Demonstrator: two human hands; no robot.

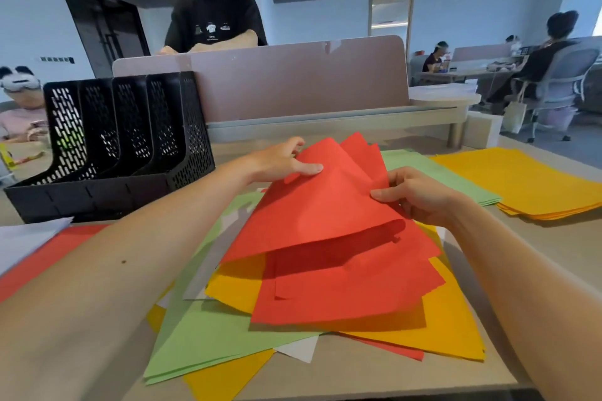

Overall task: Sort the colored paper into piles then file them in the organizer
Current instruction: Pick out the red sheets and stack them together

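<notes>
Pale wood-grain tabletop (537,257) carries a fanned, unsorted heap (228,329) of thin matte sheets; both hands pinch lifted, curling red sheets (325,205) above it, left hand (280,161) at the far corner, right hand (413,194) at the right edge; sorted green pile (436,169) and yellow pile (527,182) lie right; perforated black organizer (114,140) stands left.
</notes>
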